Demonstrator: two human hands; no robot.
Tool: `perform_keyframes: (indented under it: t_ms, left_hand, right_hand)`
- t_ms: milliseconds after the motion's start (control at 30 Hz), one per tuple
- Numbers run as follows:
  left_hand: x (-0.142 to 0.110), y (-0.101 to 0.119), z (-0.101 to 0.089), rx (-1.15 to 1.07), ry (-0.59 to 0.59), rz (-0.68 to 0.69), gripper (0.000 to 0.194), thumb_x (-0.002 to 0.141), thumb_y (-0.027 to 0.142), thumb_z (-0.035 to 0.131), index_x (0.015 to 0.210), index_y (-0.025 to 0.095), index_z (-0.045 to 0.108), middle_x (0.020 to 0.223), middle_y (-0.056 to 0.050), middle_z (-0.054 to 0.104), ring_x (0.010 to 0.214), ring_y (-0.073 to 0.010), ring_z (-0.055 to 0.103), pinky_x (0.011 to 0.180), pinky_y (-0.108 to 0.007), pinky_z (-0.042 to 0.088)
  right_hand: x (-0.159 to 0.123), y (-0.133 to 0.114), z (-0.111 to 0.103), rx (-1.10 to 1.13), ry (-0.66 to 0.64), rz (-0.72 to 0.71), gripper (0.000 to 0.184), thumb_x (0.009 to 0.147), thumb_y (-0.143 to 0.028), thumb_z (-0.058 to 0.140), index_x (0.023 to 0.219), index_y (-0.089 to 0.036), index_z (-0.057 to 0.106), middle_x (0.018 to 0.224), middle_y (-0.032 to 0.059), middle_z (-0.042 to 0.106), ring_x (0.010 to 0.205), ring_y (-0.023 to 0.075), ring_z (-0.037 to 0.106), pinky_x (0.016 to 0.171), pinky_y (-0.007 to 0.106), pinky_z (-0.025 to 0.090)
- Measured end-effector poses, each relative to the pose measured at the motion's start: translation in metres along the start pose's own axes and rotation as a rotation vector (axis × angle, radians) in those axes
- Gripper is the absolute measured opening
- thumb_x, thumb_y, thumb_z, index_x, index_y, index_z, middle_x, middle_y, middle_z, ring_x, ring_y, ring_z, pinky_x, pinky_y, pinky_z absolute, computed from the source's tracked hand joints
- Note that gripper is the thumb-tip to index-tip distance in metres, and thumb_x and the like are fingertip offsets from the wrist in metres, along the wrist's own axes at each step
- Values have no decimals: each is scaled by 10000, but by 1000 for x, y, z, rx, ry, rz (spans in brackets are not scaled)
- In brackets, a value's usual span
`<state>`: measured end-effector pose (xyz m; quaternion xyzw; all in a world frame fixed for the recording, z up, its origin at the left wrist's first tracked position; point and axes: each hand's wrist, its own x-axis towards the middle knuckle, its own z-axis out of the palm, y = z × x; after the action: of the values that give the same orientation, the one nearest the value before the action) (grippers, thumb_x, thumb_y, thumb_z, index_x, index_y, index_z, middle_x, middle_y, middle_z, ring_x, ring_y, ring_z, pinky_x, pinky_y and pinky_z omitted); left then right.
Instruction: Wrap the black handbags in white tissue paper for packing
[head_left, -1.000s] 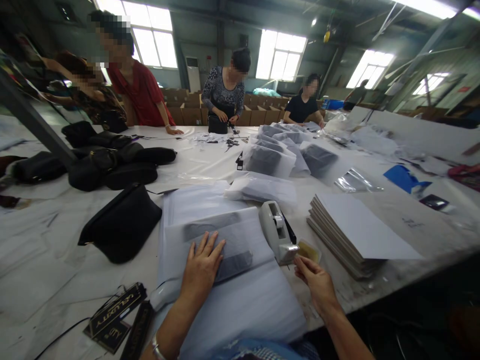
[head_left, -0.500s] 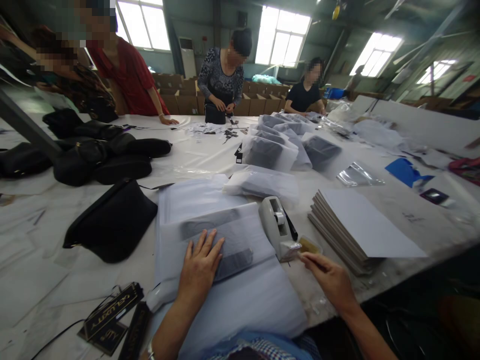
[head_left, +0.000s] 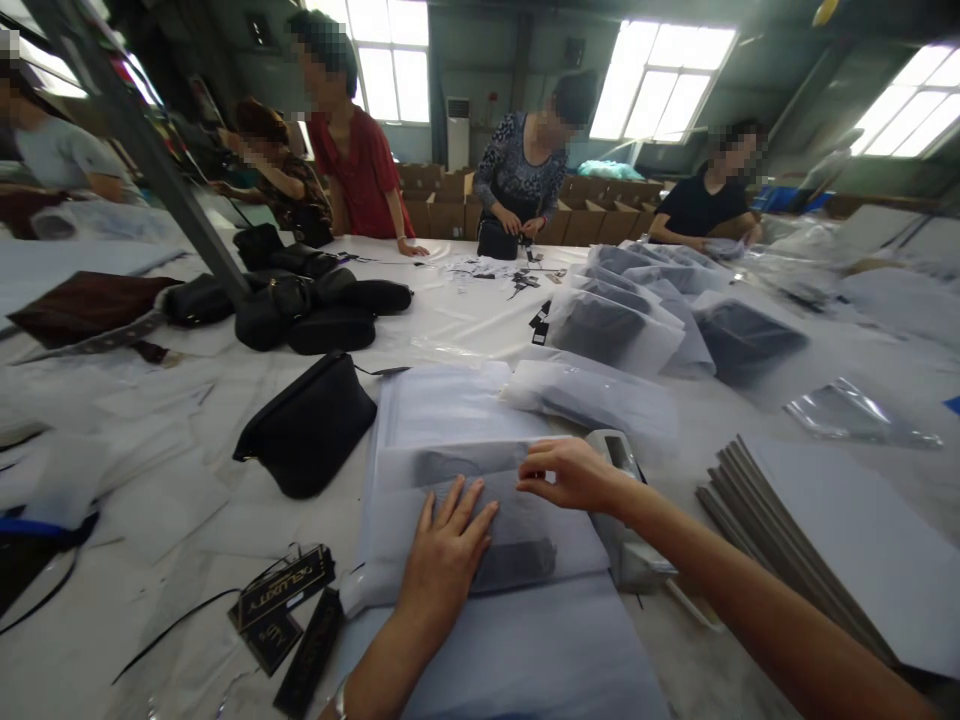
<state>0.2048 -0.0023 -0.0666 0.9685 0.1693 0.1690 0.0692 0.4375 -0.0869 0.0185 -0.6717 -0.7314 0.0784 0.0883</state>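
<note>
Right hand (head_left: 574, 475) shifted over flat filmy packet (head_left: 519, 530), pinched closed, contents unclear, empty left hand (head_left: 445, 552) splayed atop

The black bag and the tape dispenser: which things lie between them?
In the head view, a translucent-wrapped dark item on white sheets, the left hand spread on it, the right hand over its right part.

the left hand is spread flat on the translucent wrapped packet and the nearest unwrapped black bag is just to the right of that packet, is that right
Not quite: the nearest unwrapped black bag is to the left of the translucent wrapped packet, as the head view shows. The left hand is indeed spread flat on that packet.
</note>
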Motion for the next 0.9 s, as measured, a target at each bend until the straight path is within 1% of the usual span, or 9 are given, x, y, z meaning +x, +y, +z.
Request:
perform_keyframes:
  t_ms: [100, 233, 367, 433, 533, 633, 700, 800, 900]
  left_hand:
    - [1, 0, 1, -6, -2, -12, 420, 931, 169, 567, 1331, 297, 561, 1519, -35, 432, 1400, -313, 395, 1073, -606, 410]
    - [2, 0, 2, 6, -16, -4, 448, 911, 147, 592, 1334, 288, 555, 1517, -44, 433, 1394, -322, 403, 1061, -621, 418]
    - [2, -1, 1, 3, -5, -5, 454, 904, 142, 601, 1334, 281, 553, 1510, -45, 447, 1401, -317, 392, 1069, -629, 406]
    - [1, -2, 0, 5, -12, 4, 460, 904, 144, 603, 1341, 276, 548, 1511, -54, 444, 1400, -321, 392, 1065, -627, 409]
    - [1, -2, -1, -4, -11, 13, 440, 916, 173, 594, 1341, 282, 551, 1510, -50, 445, 1390, -322, 409, 1062, -616, 417]
    - [1, -3, 1, -1, -1, 15, 420, 929, 183, 576, 1336, 284, 558, 1506, -41, 452, 1389, -321, 410, 1064, -610, 415]
    - [0, -3, 3, 9, 3, 19, 418, 933, 183, 569, 1339, 280, 557, 1508, -43, 448, 1395, -324, 399, 1067, -609, 407]
    - [-1, -4, 6, 11, 18, 25, 411, 943, 194, 551, 1344, 286, 556, 1514, -42, 441, 1401, -324, 390, 1072, -611, 396]
    - [-2, -5, 8, 6, 34, 31, 403, 954, 199, 528, 1345, 293, 558, 1510, -43, 446, 1404, -322, 386, 1073, -606, 392]
  right_hand:
    - [28, 3, 2, -108, -137, -42, 173, 901, -392, 621, 855, -251, 711, 854, 0, 724, 801, 156, 665, 647, 235, 400]
    - [42, -1, 2, -174, -167, 2, 189, 882, -418, 627, 854, -241, 688, 826, 25, 735, 786, 193, 682, 593, 252, 363]
    - [42, 10, 2, -243, -108, 193, 459, 807, -573, 679, 1093, -219, 620, 818, 74, 741, 778, 261, 696, 593, 274, 384]
    - [35, 20, 1, -271, -42, 326, 452, 852, -553, 634, 1142, -208, 589, 835, 86, 742, 779, 271, 700, 603, 284, 404]
    - [2, 33, -1, -299, 73, 523, 294, 962, -402, 488, 1172, -213, 570, 929, 82, 741, 803, 251, 703, 619, 297, 437]
    - [-55, 37, 6, -182, 238, 713, 317, 947, -438, 478, 1173, -245, 589, 1021, 53, 730, 862, 230, 696, 704, 323, 495]
    - [-100, 34, 18, -72, 385, 814, 380, 905, -510, 494, 1144, -247, 627, 1132, 65, 703, 985, 252, 673, 846, 374, 506]
    - [-156, 20, 44, 53, 521, 929, 452, 826, -588, 510, 1013, -230, 713, 1308, 102, 618, 1199, 305, 572, 1042, 457, 417]
    - [-182, 4, 67, 286, 555, 1078, 484, 763, -630, 547, 918, -228, 769, 1368, 123, 575, 1235, 334, 546, 1078, 481, 381]
